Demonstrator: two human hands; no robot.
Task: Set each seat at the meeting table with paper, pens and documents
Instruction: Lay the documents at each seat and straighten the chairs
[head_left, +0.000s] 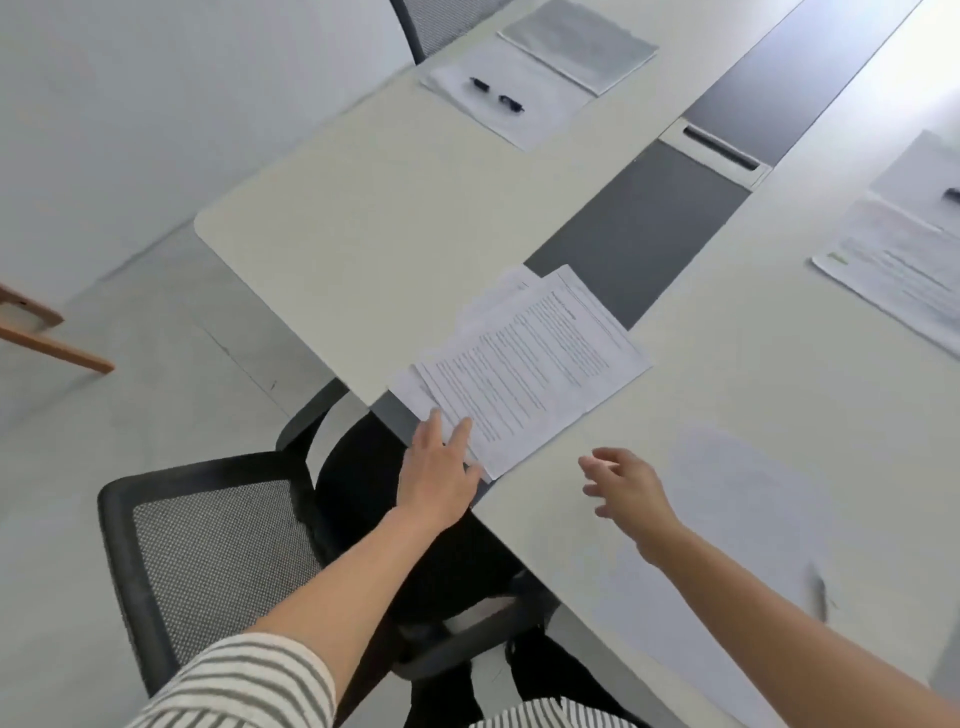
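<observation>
Both bare forearms stretch forward. Our left hand (439, 470), fingers straight, rests on the near corner of the printed documents (535, 358), fanned toward one o'clock on the table (363, 234). At three o'clock, our right hand (626, 486) hovers, fingers spread, empty.

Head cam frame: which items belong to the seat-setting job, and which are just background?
Job: printed documents, touched by the left hand; right hand, open; blank paper; far seat's paper with two pens; right seat's document.
Background: mesh chair; wooden frame; cable hatch.
</observation>
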